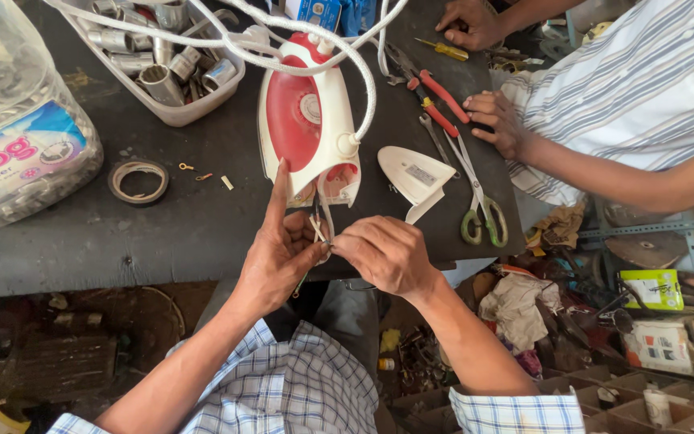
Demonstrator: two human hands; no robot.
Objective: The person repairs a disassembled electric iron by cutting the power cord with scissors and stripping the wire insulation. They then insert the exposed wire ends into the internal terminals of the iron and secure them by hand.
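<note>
The thin white wires [320, 229] trailing from the open rear of the red and white plastic clothes iron [308, 120] lie at the near edge of the dark worktop [194, 217], pinched between both hands; they look light, limp and easily kinked or snapped at their bared ends, so they are best held close to the tips with fingertips rather than pulled; the left hand [281, 249] has its fingers closed narrowly on the wires with the forefinger stretched up against the iron's side; the right hand [383, 253] has its fingers curled tight on the same strands, perhaps with a small tool, though that is hidden; the iron itself looks heavy and stiff, lying still with its white braided cord [363, 72] looping away; just beside it lies a detached white plastic rear cover [413, 178]; further right are red-handled pliers [437, 103] and green-handled scissors [479, 213], near another person's hand [498, 120]; to the left sit a tape roll [138, 180] and a white tray of metal sockets [172, 114].
</note>
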